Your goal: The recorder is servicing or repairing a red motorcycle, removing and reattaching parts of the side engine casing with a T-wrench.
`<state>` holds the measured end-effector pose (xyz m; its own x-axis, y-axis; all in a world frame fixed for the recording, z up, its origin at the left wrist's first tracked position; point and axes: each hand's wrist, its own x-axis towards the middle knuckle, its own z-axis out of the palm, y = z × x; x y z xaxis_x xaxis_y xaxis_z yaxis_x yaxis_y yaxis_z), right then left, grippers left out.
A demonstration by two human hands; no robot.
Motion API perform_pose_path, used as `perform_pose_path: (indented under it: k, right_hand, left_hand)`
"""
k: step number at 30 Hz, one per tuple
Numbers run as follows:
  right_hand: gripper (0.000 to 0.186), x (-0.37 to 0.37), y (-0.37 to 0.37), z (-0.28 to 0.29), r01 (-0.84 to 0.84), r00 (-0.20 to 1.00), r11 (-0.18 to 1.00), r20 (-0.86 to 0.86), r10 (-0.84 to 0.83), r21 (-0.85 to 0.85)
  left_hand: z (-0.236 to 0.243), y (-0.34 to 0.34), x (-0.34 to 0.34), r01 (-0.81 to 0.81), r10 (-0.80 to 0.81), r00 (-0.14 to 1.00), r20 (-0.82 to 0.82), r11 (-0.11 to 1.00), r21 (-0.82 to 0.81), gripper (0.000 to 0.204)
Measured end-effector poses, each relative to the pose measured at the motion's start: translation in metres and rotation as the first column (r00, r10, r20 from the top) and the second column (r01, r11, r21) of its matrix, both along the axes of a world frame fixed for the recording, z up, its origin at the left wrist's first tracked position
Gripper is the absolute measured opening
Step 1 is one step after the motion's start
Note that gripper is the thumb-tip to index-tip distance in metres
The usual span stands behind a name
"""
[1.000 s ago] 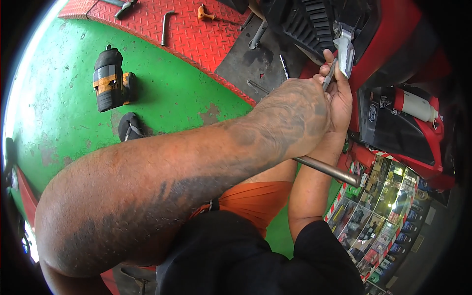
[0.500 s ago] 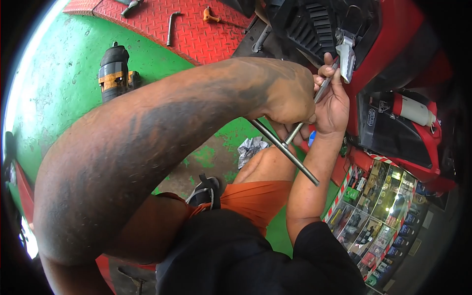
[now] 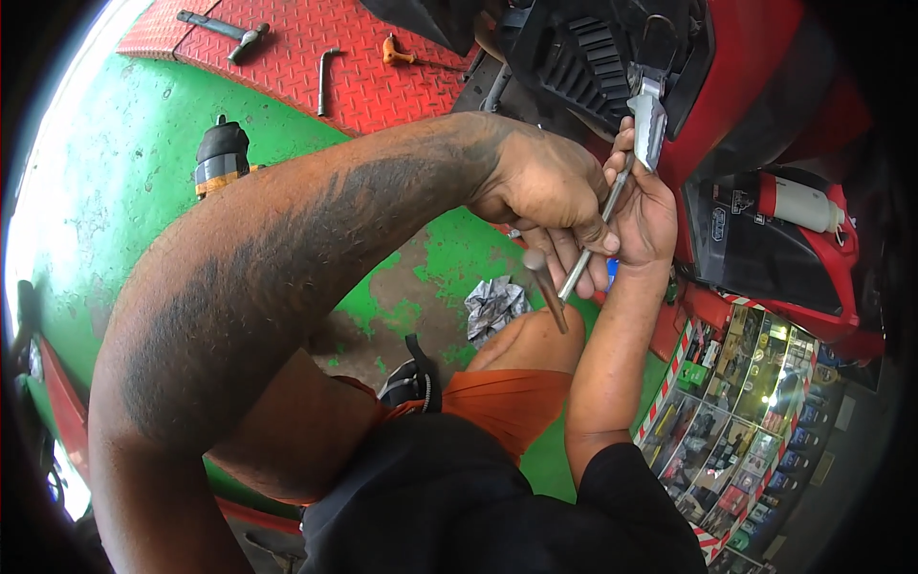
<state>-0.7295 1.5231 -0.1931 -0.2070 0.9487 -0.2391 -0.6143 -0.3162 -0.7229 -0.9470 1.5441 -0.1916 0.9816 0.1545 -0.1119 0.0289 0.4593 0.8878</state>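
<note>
A steel T-handle wrench (image 3: 595,237) slants up toward a silver metal footrest-like part (image 3: 648,129) on the red and black motorcycle (image 3: 765,67). Around its shaft my left hand (image 3: 553,187) is closed, thumb and fingers pinching the rod. My right hand (image 3: 648,215), palm turned up, steadies the upper end with its fingers curled about it, right against the silver part. Below both hands, the wrench's crossbar hangs free, smeared by motion. Where the wrench tip meets the motorcycle is hidden by the fingers.
On the red tread-plate ramp (image 3: 277,72) lie a hammer (image 3: 247,43), an L-shaped wrench (image 3: 325,81) and an orange-handled tool (image 3: 397,53). A black and yellow power tool (image 3: 222,158) stands on the green floor, partly behind my left arm. A crumpled rag (image 3: 495,308) and a glass display case (image 3: 732,411) are nearby.
The wrench's crossbar has turned about its shaft and looks shorter now. My left hand has shifted its grip, thumb now showing on the rod. The view has moved slightly.
</note>
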Motion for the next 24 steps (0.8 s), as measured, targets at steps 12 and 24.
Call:
perform_pose_path:
  k: [12, 24]
  right_hand:
    - [0.029, 0.008, 0.003, -0.007, -0.036, 0.998, 0.999, -0.044, 0.035, -0.021]
    - [0.045, 0.013, 0.011, -0.013, -0.243, 0.927, 0.969, -0.282, 0.248, 0.052]
  left_hand:
    - [-0.003, 0.009, -0.002, -0.039, 0.040, 0.999, 0.026, 0.997, -0.065, 0.032]
    - [-0.006, 0.012, -0.008, 0.026, -0.025, 0.999, 0.042, 0.999, -0.030, 0.036]
